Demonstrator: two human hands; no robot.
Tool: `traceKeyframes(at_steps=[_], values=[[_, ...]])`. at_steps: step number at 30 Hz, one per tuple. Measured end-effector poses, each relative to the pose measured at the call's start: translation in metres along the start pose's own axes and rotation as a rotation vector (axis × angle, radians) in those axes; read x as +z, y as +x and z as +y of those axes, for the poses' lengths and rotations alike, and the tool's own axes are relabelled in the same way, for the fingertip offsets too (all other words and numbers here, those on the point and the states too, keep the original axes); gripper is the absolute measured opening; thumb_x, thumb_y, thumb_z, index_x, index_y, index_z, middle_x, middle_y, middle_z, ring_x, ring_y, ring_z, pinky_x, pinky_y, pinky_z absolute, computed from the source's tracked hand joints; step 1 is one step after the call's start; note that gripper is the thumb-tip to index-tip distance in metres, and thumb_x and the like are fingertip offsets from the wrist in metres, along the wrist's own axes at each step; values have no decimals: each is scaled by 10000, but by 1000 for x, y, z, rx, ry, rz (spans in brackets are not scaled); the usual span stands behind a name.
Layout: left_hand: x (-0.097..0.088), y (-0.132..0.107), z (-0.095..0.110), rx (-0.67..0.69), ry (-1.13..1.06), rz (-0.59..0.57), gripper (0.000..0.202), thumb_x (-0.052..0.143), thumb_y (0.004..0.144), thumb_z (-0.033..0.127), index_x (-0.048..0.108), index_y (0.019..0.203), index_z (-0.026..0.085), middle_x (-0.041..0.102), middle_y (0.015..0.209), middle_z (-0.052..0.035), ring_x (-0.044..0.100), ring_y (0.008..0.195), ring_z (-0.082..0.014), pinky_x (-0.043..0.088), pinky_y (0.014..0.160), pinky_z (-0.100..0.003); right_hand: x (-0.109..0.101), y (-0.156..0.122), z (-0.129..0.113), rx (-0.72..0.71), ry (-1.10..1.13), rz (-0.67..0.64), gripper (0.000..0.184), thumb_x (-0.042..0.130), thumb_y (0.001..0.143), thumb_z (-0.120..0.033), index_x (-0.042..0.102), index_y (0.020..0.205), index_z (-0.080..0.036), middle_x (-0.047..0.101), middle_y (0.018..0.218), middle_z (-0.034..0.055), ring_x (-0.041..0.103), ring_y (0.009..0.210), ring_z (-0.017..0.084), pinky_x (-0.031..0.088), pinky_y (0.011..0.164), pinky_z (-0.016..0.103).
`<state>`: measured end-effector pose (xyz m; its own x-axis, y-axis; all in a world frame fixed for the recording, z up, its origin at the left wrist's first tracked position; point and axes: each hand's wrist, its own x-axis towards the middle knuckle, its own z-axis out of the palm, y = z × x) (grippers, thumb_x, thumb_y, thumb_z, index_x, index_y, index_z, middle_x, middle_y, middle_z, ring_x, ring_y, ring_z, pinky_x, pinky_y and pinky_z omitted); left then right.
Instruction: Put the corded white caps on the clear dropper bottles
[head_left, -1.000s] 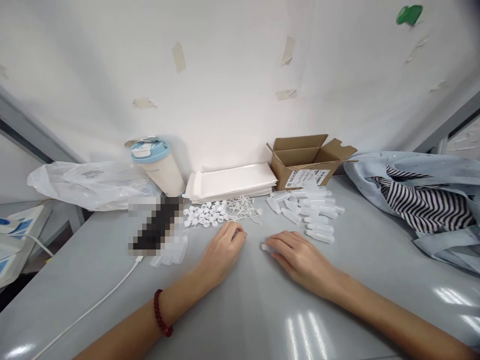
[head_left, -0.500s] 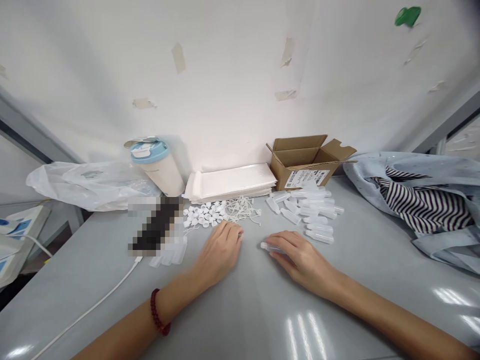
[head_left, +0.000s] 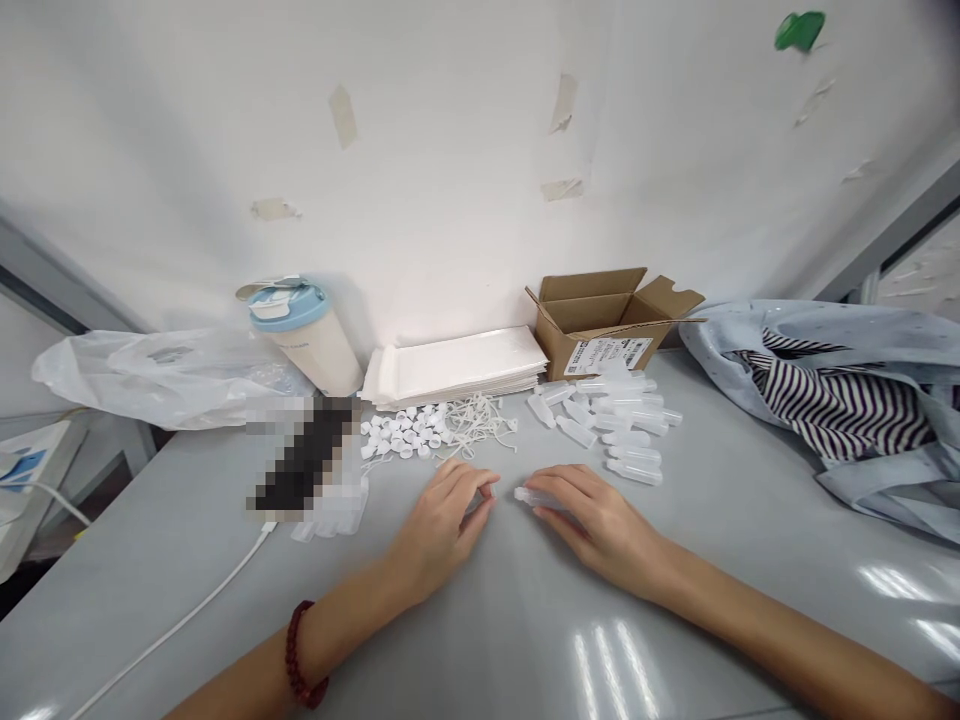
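My right hand (head_left: 600, 520) rests on the grey table (head_left: 480, 620) with its fingers closed round a small clear plastic bottle (head_left: 529, 495), whose neck points left. My left hand (head_left: 442, 520), with a red bead bracelet on its wrist, lies just left of it, fingertips pinched on a small white piece (head_left: 487, 487) close to the bottle's neck. Just beyond my hands lie a heap of small white caps (head_left: 405, 432), a tangle of white strings (head_left: 484, 418) and several more clear bottles (head_left: 619, 420).
Along the wall stand a blue-lidded cup (head_left: 307, 335), a stack of white trays (head_left: 457, 365) and an open cardboard box (head_left: 607, 315). A plastic bag (head_left: 157, 370) lies at left, striped and blue cloth (head_left: 832, 400) at right. A white cable (head_left: 180, 620) runs to a blurred object (head_left: 304, 455).
My left hand has drawn back from the strings and caps toward the bottle's neck, its fingers now pinched. My right hand has stayed on the bottle. The view has shifted slightly.
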<state>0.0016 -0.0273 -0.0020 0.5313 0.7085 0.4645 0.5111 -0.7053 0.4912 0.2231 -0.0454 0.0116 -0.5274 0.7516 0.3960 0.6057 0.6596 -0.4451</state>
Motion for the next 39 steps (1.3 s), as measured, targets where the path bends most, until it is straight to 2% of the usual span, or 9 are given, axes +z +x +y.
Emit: traceKeyframes(at_steps=[5, 11, 17, 23, 27, 31, 35, 39], values=[[3, -4, 11, -2, -137, -9, 109, 474, 913, 121, 528, 966, 200, 614, 841, -23, 552, 825, -171, 490, 723, -297, 1, -2, -2, 18, 91, -64, 219, 444, 946, -198, 557, 1134, -201, 675, 1054, 95, 637, 953, 220, 548, 811, 385], [-1, -4, 18, -127, -242, -46, 68, 538, 886, 159, 535, 837, 206, 612, 821, -2, 572, 785, -149, 488, 691, -271, 2, -4, -5, 2, 166, -108, 216, 450, 949, -199, 537, 1147, -199, 675, 1061, 94, 642, 954, 207, 550, 813, 356], [-4, 0, 22, -263, -436, -54, 7, 612, 844, 209, 609, 850, 208, 636, 827, -5, 597, 769, -145, 501, 725, -280, 2, -5, -7, -11, 173, -91, 266, 463, 943, -200, 479, 1209, -210, 674, 1061, 94, 651, 958, 206, 555, 792, 335], [-4, 1, 22, -330, -592, -44, 88, 662, 818, 233, 693, 894, 203, 644, 857, -31, 609, 798, -162, 496, 726, -287, 4, -7, -8, -48, 182, -40, 298, 483, 930, -172, 439, 1222, -213, 670, 1052, 85, 648, 941, 193, 552, 778, 317], [-1, -1, 25, -361, -605, 30, 113, 717, 771, 211, 678, 873, 183, 651, 820, -20, 606, 780, -156, 497, 741, -280, 3, -6, -11, -43, 197, -53, 315, 492, 924, -158, 436, 1228, -221, 664, 1053, 77, 644, 934, 191, 552, 767, 318], [-1, -2, 29, -289, -562, 97, 64, 708, 770, 164, 645, 782, 170, 648, 791, -11, 607, 754, -140, 492, 719, -252, 3, -7, -13, -54, 181, -73, 288, 489, 922, -150, 463, 1204, -205, 664, 1046, 87, 645, 903, 200, 552, 751, 332], [-1, -1, 30, -262, -533, 96, 61, 704, 774, 175, 643, 778, 171, 641, 781, -11, 601, 739, -134, 494, 699, -242, 5, -7, -14, -66, 178, -80, 269, 483, 928, -156, 480, 1194, -202, 669, 1048, 88, 649, 898, 201, 550, 749, 333], [-1, 0, 32, -359, -531, 73, 109, 723, 744, 220, 628, 774, 177, 627, 739, 1, 588, 707, -138, 500, 681, -254, 5, -6, -16, -75, 201, -51, 313, 497, 929, -162, 457, 1237, -206, 670, 1056, 83, 650, 905, 192, 548, 748, 312]])
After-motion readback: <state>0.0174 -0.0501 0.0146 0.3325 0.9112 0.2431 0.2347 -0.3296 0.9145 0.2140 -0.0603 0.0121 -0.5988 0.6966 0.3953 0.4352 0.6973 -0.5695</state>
